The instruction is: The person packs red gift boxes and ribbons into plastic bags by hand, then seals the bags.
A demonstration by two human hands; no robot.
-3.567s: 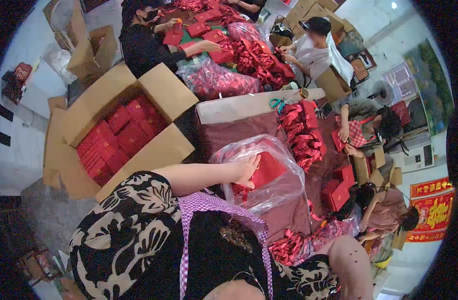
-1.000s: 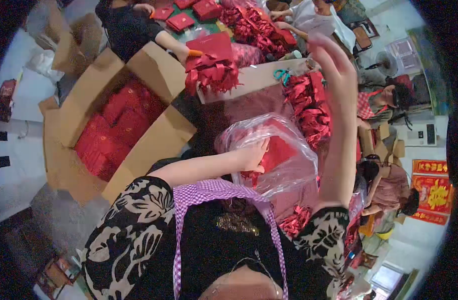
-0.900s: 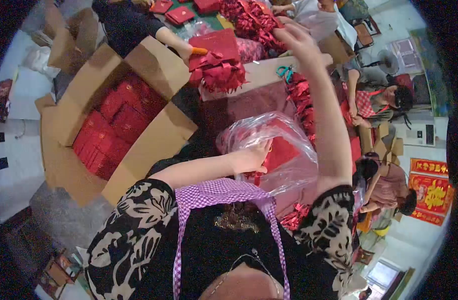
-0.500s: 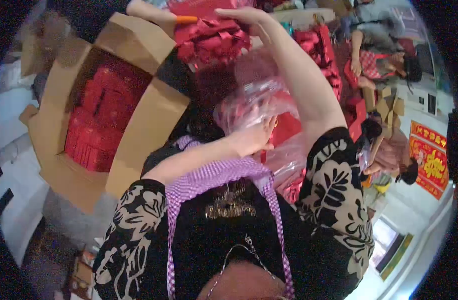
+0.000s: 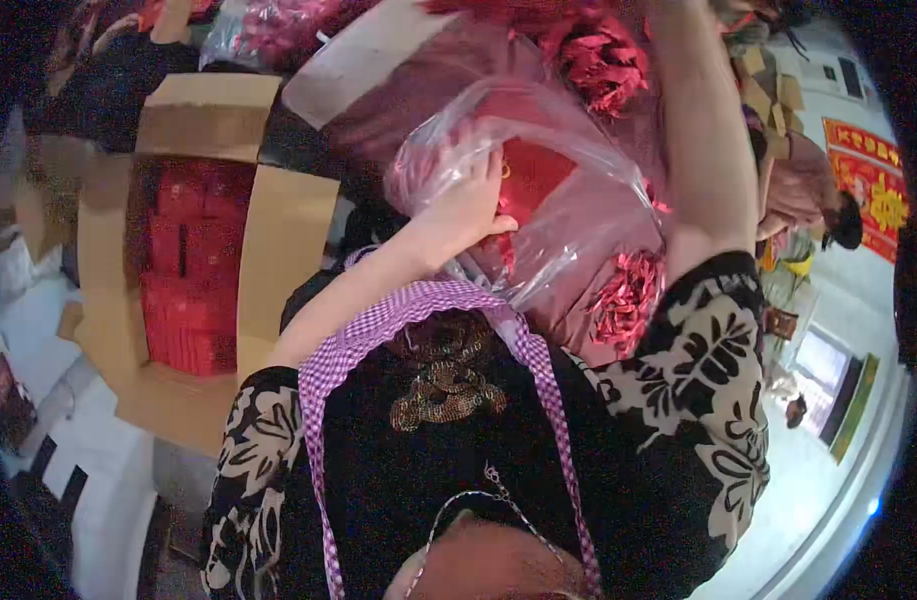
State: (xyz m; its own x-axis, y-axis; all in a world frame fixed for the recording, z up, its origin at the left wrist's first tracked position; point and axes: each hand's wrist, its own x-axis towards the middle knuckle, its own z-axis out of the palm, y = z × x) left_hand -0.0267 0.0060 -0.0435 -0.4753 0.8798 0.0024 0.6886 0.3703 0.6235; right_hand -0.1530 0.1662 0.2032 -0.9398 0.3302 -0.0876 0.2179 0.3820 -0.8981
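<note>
A clear plastic bag [image 5: 588, 215] lies in front of my body with a flat red item [image 5: 533, 180] inside. My left hand [image 5: 470, 195] rests at the bag's left part, beside the red item. Its fingers stretch forward under the film, with the thumb held apart. My right forearm [image 5: 703, 140] reaches past the top edge, hiding the hand. Bundles of crumpled red pieces [image 5: 600, 65] lie beyond the bag, and another red bundle [image 5: 628, 300] is near my right sleeve.
An open cardboard box [image 5: 288, 260] holding stacked red packets [image 5: 193, 265] stands at the left. A pale flat piece [image 5: 363, 60] lies beyond the bag. Another person [image 5: 798, 185] is at the right; someone in dark clothing [image 5: 113, 85] is at the upper left.
The view has shifted. My right hand, earlier on a red bundle, has gone out past the top edge. My left hand has moved forward and left, and the bag appears more spread out.
</note>
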